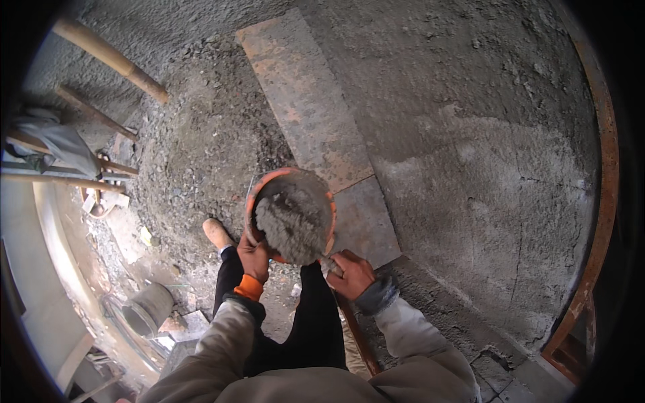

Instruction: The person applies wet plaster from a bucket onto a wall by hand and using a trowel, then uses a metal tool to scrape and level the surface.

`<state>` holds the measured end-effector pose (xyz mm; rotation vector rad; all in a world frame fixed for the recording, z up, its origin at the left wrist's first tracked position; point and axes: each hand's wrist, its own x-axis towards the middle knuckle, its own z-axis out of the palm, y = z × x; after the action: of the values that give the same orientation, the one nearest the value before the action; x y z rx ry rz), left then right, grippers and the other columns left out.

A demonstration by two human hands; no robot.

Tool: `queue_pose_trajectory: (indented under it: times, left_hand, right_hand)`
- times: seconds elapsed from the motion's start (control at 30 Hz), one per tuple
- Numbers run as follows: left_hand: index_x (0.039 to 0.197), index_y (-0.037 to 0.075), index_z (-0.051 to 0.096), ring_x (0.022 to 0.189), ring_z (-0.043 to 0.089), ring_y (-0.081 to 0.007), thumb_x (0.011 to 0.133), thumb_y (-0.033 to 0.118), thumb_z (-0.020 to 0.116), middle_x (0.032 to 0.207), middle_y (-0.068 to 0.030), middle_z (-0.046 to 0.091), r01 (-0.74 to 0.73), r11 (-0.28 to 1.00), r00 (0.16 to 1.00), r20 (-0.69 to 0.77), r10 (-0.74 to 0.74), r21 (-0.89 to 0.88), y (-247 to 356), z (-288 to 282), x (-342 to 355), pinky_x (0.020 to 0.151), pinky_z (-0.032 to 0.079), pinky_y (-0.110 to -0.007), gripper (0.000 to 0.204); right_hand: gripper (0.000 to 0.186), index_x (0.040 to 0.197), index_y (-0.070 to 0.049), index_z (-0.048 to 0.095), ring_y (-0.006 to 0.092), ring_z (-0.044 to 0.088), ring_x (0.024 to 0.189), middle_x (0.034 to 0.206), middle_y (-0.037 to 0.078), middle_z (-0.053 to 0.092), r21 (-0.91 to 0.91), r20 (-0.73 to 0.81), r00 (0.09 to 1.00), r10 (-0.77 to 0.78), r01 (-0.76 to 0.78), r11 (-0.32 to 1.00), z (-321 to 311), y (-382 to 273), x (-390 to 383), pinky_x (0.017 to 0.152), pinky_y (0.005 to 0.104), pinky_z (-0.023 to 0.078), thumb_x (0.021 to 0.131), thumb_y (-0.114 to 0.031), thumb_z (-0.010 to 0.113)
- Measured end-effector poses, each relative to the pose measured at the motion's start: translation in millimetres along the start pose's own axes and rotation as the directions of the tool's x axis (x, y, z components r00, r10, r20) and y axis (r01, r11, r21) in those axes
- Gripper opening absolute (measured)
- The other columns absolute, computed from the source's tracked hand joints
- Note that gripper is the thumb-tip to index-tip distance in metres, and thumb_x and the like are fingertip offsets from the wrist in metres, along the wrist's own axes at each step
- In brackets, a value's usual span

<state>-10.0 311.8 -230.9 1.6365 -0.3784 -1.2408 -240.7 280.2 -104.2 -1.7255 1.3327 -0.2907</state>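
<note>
Below me is an orange bucket (328, 207) with grey wet mortar (289, 221) inside. My left hand (253, 257) grips the bucket at its lower left rim, with an orange cuff at the wrist. My right hand (351, 274) is closed on the grey-coated handle of a tool, probably a trowel (332, 264), which runs into the mortar at the bucket's lower right; its blade is hidden by mortar. Behind the bucket lie two flat, stained boards (309, 101) along the rough grey plastered surface (484, 168).
Wooden poles (111, 54) and a grey cloth (57, 141) are at the upper left. A grey pail (148, 309) stands at the lower left among rubble (181, 134). My left foot (216, 234) is on the gritty ground. A rusty curved edge (601, 201) runs down the right.
</note>
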Motion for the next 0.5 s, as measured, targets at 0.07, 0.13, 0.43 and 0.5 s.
queue_pose_trajectory:
  times: [0.07,0.13,0.43,0.5]
  left_hand:
    - [0.103,0.006,0.058,0.066,0.058,-0.0095,0.082,-0.003,0.049,0.082,0.0001,0.06,-0.024,1.0,1.0,-0.016,0.024,0.011,-10.2,-18.2,1.2,0.051,0.047,-0.024,0.025]
    - [0.104,0.006,0.058,0.062,0.056,-0.0084,0.081,-0.001,0.051,0.079,0.0002,0.06,-0.018,1.0,1.0,0.0,0.018,-0.003,-0.6,-16.5,-5.8,0.048,0.045,-0.022,0.024]
    - [0.11,0.0,0.055,0.065,0.056,-0.0095,0.073,-0.01,0.045,0.082,-0.0025,0.062,0.04,0.998,0.995,0.085,-0.043,0.044,51.7,-34.1,-15.4,0.057,0.046,-0.024,0.04]
    - [0.106,-0.001,0.057,0.071,0.059,-0.0118,0.072,-0.009,0.046,0.083,-0.0049,0.064,-0.004,0.999,0.987,0.162,-0.004,0.052,59.4,-27.2,-7.2,0.065,0.049,-0.026,0.037]
  right_hand:
    - [0.036,0.107,-0.006,0.056,0.0335,0.061,0.07,0.073,0.013,0.06,0.18,0.129,0.991,-0.033,0.01,0.984,-24.9,-6.6,-1.1,0.065,0.0388,0.048,0.074,-0.017,0.065]
    - [0.032,0.106,-0.005,0.058,0.0229,0.06,0.06,0.073,0.01,0.061,0.408,0.353,0.926,0.133,-0.281,0.869,-51.9,8.7,-0.5,0.057,0.0321,0.048,0.076,-0.013,0.065]
    - [0.025,0.103,-0.001,0.055,0.0063,0.046,0.052,0.064,0.0,0.052,0.107,-0.589,0.754,0.29,-0.283,0.953,-255.2,-9.6,-59.2,0.047,0.0218,0.039,0.079,-0.008,0.052]
    - [0.029,0.106,-0.002,0.054,0.0143,0.055,0.057,0.066,0.006,0.056,-0.134,-0.404,0.874,0.27,-0.348,0.928,-211.0,-46.8,-60.9,0.051,0.0288,0.045,0.078,-0.011,0.054]
